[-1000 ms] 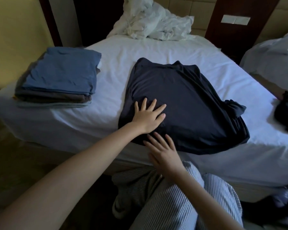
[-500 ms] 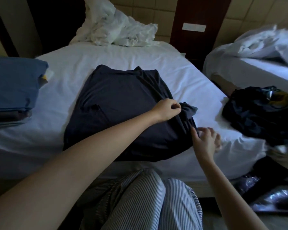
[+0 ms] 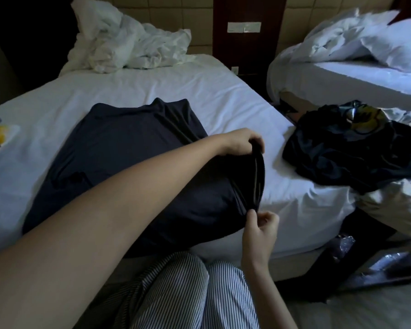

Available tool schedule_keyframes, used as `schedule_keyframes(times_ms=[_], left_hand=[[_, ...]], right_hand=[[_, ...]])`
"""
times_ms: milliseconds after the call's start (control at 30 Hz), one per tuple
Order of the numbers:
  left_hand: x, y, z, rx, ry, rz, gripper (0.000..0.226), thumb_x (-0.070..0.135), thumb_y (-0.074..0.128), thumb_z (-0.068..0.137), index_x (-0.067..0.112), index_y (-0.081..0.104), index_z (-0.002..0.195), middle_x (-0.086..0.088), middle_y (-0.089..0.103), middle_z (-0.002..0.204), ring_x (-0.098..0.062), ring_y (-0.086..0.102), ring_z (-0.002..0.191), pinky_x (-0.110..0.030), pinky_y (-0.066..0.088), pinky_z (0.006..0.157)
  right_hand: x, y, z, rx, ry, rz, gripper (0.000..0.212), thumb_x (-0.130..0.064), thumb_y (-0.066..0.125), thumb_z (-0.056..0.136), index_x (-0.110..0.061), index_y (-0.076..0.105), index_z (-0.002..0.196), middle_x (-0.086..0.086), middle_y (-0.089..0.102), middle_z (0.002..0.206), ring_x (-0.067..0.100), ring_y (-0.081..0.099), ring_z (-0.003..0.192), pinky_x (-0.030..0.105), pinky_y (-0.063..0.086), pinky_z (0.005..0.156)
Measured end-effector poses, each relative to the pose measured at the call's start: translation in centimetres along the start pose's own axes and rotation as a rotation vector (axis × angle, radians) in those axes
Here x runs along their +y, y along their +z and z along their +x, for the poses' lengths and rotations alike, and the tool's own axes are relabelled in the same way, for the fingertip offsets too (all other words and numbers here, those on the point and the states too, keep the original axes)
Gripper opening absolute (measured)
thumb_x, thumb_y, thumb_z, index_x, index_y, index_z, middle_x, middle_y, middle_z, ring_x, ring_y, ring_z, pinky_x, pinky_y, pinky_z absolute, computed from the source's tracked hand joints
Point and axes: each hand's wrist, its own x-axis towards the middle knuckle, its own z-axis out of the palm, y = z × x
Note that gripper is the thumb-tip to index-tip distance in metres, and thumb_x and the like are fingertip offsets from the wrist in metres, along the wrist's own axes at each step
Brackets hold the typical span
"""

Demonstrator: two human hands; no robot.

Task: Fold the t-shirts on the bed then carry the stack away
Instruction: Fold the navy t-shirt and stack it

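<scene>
grip of left hand [image 3: 239,142] and, newly, right hand [image 3: 259,230] on raised t-shirt [image 3: 119,148] edge

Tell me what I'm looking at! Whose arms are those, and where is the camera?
There is no machine here. A person wears a camera on their head, so you see what they see looking down: their own two arms and striped trousers. In front is a bed with a white sheet. A dark navy t-shirt lies spread on it. The left hand grips the shirt's right edge at its far end, and the right hand pinches it at the near end, so that edge is raised a little. At the head of the bed sits crumpled white bedding. To the right is a heap of dark clothes, and behind it a second bed.
</scene>
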Motion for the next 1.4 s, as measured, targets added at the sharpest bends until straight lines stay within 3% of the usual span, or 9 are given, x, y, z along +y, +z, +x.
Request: schedule_keyframes(times_ms=[167, 367, 667, 767, 867, 967, 1133, 1233, 1400], left_hand=[[0.6, -0.9, 0.5, 0.027, 0.103, -0.231, 0.041, -0.022, 0.030, 0.071, 0.013, 0.053, 0.069, -0.007, 0.064, 0.089, -0.002, 0.062, 0.078, -0.010, 0.046, 0.072], [-0.4, -3.9, -3.9, 0.062, 0.187, -0.303, 0.048, -0.013, 0.030, 0.056, 0.015, 0.056, 0.085, 0.000, 0.051, 0.075, -0.004, 0.050, 0.068, -0.018, 0.037, 0.065], [-7.2, -6.4, -17.7, -0.480, -0.251, 0.415, 0.044, -0.007, 0.045, 0.077, 0.021, 0.068, 0.102, 0.004, 0.063, 0.105, -0.001, 0.055, 0.096, -0.008, 0.037, 0.082], [-8.1, -4.5, -19.3, -0.147, -0.203, 0.262, 0.023, 0.005, 0.058, 0.084, 0.025, 0.064, 0.092, 0.000, 0.062, 0.103, -0.015, 0.058, 0.098, -0.030, 0.043, 0.093], [-7.8, -1.2, -18.9, 0.172, -0.189, 0.160, 0.039, 0.018, 0.066, 0.084, 0.020, 0.054, 0.121, 0.000, 0.051, 0.110, -0.015, 0.053, 0.101, -0.022, 0.040, 0.091], [-7.2, 1.4, -18.2, 0.261, -0.287, 0.164, 0.059, 0.032, 0.069, 0.082, 0.022, 0.043, 0.134, 0.004, 0.051, 0.108, -0.012, 0.052, 0.099, -0.023, 0.040, 0.085], [-6.0, 2.1, -17.3, 0.387, -0.493, 0.066, 0.019, 0.032, 0.061, 0.086, 0.013, 0.060, 0.091, 0.000, 0.065, 0.087, -0.018, 0.061, 0.087, -0.028, 0.044, 0.072], [-4.8, 1.8, -16.3, 0.342, -0.584, 0.121, 0.039, 0.046, 0.052, 0.089, 0.012, 0.051, 0.069, -0.004, 0.062, 0.075, -0.025, 0.062, 0.087, -0.033, 0.042, 0.076], [-4.0, 2.2, -13.6, 0.359, -0.667, 0.430, 0.064, 0.062, 0.041, 0.090, 0.009, 0.052, 0.124, -0.007, 0.054, 0.129, -0.028, 0.050, 0.121, -0.037, 0.034, 0.096]], right_hand=[[0.4, -0.2, 0.5, -0.277, 0.088, 0.189, 0.012, -0.009, 0.062, 0.088, -0.017, 0.057, 0.095, 0.006, 0.062, 0.078, 0.015, 0.057, 0.071, 0.018, 0.046, 0.061], [1.2, -1.2, 0.8, -0.222, -0.294, -0.062, 0.030, 0.004, 0.054, 0.089, -0.022, 0.065, 0.077, -0.009, 0.044, 0.059, 0.003, 0.041, 0.054, 0.013, 0.033, 0.053], [1.8, -0.9, -0.8, -0.417, -0.917, -0.464, 0.044, -0.015, 0.042, 0.075, -0.025, 0.064, 0.112, -0.011, 0.048, 0.101, 0.011, 0.045, 0.096, 0.021, 0.030, 0.088], [1.5, -0.7, -1.0, -0.394, -0.851, -0.573, 0.054, -0.027, 0.045, 0.074, -0.028, 0.048, 0.128, -0.002, 0.051, 0.120, 0.016, 0.043, 0.112, 0.025, 0.026, 0.097], [0.9, -0.4, -0.6, -0.402, -0.852, -0.762, 0.059, -0.032, 0.047, 0.074, -0.016, 0.050, 0.131, 0.006, 0.057, 0.122, 0.021, 0.045, 0.111, 0.039, 0.041, 0.091], [0.4, -0.6, -0.4, -0.504, -0.814, -0.855, 0.052, -0.010, 0.056, 0.076, -0.009, 0.054, 0.128, 0.011, 0.058, 0.117, 0.034, 0.058, 0.097, 0.040, 0.049, 0.074], [-0.6, -1.4, -0.8, -0.524, -0.607, -0.764, 0.057, 0.011, 0.045, 0.079, -0.016, 0.050, 0.129, 0.003, 0.045, 0.124, 0.029, 0.055, 0.096, 0.033, 0.044, 0.075], [-0.6, -1.7, -1.0, -0.531, -0.625, -0.778, 0.064, 0.014, 0.042, 0.078, -0.017, 0.046, 0.133, -0.002, 0.036, 0.117, 0.022, 0.049, 0.085, 0.027, 0.039, 0.070], [0.0, -2.0, -0.7, -0.578, -0.737, -0.809, 0.063, 0.016, 0.042, 0.081, -0.013, 0.046, 0.137, 0.010, 0.038, 0.123, 0.027, 0.053, 0.090, 0.028, 0.039, 0.070]])
